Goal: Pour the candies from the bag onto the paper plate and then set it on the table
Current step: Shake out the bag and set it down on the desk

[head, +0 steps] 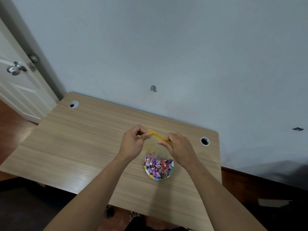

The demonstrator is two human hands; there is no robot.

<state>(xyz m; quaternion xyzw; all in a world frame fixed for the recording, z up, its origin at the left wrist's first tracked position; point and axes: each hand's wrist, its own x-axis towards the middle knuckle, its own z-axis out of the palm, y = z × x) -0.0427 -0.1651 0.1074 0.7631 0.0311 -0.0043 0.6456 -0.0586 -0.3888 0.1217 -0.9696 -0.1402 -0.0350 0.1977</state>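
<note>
A clear plastic bag [155,147] with a yellow zip strip along its top hangs above the table. My left hand [133,142] pinches the strip's left end and my right hand [179,146] pinches its right end. The bag's lower part looks see-through and blurred; I cannot tell whether anything is inside it. Directly under the bag lies a small paper plate [147,171] with a coloured rim. A heap of purple, pink and red wrapped candies [158,166] covers the plate. The bag's bottom edge hangs just over the heap.
The wooden table [83,147] stands against a grey wall, with round cable holes at the back left [73,104] and the right [204,141]. A white door with a metal handle [15,68] is at the far left. Feet show under the table's near edge.
</note>
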